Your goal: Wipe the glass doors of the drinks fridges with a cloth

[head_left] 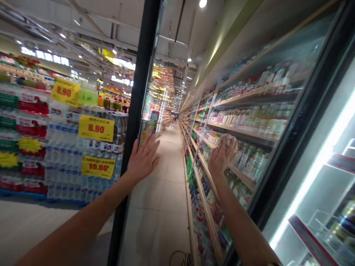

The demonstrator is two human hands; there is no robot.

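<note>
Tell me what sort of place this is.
Most likely a supermarket's drinks area: yellow price signs hang on stacked packs of clear bottles, and rows of shelved bottles run along the other side of the aisle.

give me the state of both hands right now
Left hand: open, fingers spread, beside the glass door's dark frame.
Right hand: closed on a crumpled pale cloth.

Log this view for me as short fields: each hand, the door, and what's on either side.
Left hand: open, fingers spread, at the door's black edge
Left hand point: left hand
Right hand: right hand holding a crumpled white cloth at the glass
Door: glass door, black frame
In the glass: rows of bottles
Left side: stacked bottle packs, yellow price signs
Right side: bright light strip, shelves with bottles
</note>
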